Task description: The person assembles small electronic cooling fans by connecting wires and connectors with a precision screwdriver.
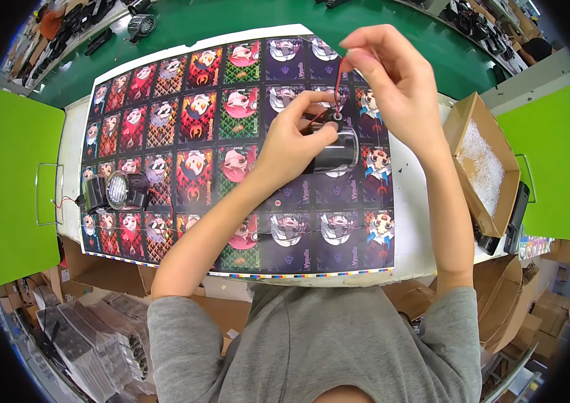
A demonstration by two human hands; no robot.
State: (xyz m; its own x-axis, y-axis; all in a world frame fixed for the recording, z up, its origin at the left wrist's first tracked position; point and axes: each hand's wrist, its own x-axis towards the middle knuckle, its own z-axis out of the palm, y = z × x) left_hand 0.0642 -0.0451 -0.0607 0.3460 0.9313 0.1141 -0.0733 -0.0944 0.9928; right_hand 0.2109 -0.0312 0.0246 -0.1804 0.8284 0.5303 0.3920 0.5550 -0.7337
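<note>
My left hand is closed around a black device with a clear, rounded housing, lying on its side on the printed sheet. Its thumb and fingers press at the small black end piece, where a red wire comes out. Above and to the right, my right hand pinches the upper part of that wire between thumb and fingertips, drawing it up from the device. The wire's tip is hidden in the pinch.
On the left of the sheet lies a black lamp-like part with a round clear lens and red wires. A cardboard box of small clear plastic pieces stands at the right. Behind runs a green bench; green panels flank the table.
</note>
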